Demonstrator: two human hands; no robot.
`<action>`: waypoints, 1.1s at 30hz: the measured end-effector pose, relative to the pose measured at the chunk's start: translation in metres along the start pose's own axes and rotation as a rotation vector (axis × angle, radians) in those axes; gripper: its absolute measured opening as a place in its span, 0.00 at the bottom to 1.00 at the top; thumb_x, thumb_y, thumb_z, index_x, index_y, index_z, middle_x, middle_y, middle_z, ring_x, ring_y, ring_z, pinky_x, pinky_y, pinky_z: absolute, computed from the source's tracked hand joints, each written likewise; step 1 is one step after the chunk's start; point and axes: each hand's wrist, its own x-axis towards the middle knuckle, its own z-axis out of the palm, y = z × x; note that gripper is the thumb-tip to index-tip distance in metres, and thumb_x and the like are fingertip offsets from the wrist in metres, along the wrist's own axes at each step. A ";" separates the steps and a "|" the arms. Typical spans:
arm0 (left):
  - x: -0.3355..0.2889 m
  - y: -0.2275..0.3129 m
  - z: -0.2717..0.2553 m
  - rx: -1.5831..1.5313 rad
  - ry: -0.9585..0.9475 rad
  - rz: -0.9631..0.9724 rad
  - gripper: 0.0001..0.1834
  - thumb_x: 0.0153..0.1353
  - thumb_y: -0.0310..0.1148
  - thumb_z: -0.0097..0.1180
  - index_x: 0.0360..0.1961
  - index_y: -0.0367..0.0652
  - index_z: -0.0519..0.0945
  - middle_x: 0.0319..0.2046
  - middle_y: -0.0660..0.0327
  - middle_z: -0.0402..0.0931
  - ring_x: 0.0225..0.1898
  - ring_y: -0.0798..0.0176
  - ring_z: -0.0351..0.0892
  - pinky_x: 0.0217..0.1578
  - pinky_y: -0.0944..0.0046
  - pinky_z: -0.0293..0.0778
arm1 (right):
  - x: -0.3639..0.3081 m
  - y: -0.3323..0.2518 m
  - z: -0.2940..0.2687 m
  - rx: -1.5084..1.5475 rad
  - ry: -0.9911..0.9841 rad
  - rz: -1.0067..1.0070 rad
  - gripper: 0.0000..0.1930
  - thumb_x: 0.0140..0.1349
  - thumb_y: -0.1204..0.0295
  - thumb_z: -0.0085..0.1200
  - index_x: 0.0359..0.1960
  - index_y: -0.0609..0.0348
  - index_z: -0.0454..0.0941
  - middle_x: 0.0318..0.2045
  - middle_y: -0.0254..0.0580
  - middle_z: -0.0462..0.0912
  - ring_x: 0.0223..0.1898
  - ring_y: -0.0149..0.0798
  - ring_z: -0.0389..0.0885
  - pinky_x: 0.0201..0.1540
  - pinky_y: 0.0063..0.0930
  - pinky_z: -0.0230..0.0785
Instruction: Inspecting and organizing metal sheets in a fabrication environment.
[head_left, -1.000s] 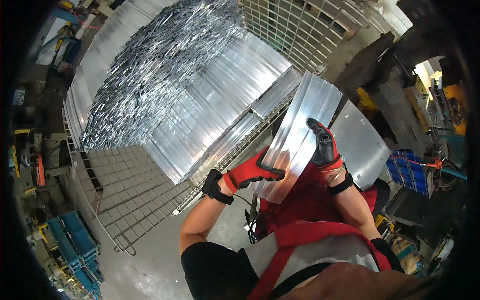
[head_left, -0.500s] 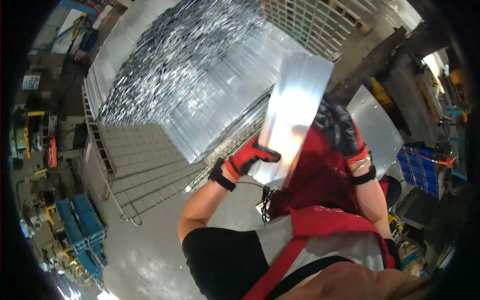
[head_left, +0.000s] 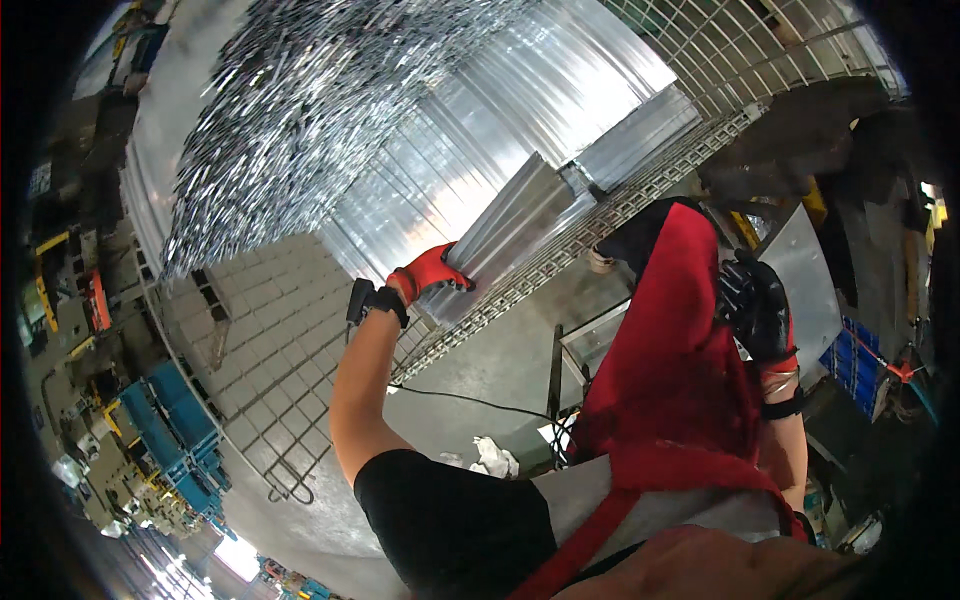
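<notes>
My left hand (head_left: 435, 277), in a red and black glove, is closed on the near end of a shiny channel-shaped metal piece (head_left: 520, 225). That piece tilts against the stacked metal pieces (head_left: 450, 170) inside a wire mesh bin, just behind its near rim (head_left: 560, 250). My right hand (head_left: 757, 308), also gloved, hangs beside the red apron (head_left: 660, 350) with its fingers loosely bent and apart. I see nothing in it.
A large heap of thin shiny metal pieces (head_left: 300, 120) fills the far left of the bin. Bare mesh (head_left: 290, 330) shows at its left. A flat metal sheet (head_left: 800, 280) and blue bins (head_left: 855, 365) stand at right. A black cable (head_left: 470, 400) hangs in front of the bin.
The metal piece went from both hands, in front of my body, down into the bin. My right hand let go and drew back to the right; my left hand still grips the near end.
</notes>
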 end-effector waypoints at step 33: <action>0.197 -0.124 -0.009 0.531 0.005 -0.167 0.50 0.30 0.36 0.70 0.60 0.39 0.64 0.46 0.50 0.75 0.47 0.57 0.74 0.44 0.59 0.71 | 0.033 0.022 -0.010 -0.228 0.170 0.157 0.32 0.64 0.51 0.42 0.59 0.67 0.62 0.47 0.46 0.76 0.48 0.40 0.76 0.53 0.34 0.68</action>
